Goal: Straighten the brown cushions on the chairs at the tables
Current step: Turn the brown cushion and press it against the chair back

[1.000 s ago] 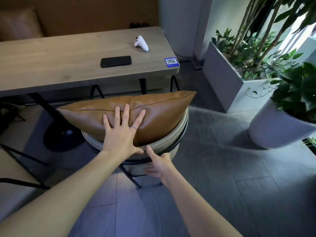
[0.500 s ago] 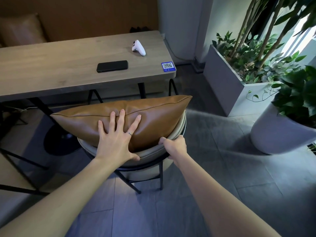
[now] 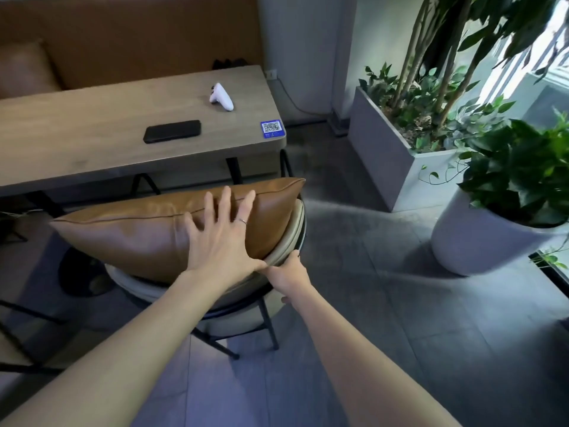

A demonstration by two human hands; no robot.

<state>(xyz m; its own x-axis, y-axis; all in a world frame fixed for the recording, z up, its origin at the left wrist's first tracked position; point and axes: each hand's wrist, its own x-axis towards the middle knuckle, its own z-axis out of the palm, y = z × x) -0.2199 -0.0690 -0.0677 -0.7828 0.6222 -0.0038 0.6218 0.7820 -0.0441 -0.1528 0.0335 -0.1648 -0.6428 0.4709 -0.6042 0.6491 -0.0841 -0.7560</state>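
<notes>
On the chair near the middle, the cushion leans on the backrest. The left hand lies flat and wide on it. The right hand grips the chair rim at 4 o'clock. I think a slow push toward 3 o'clock works best, since the cushion sticks out past 9 o'clock. The table edge sits close at 12 o'clock. Open floor lies at 5 o'clock.
</notes>
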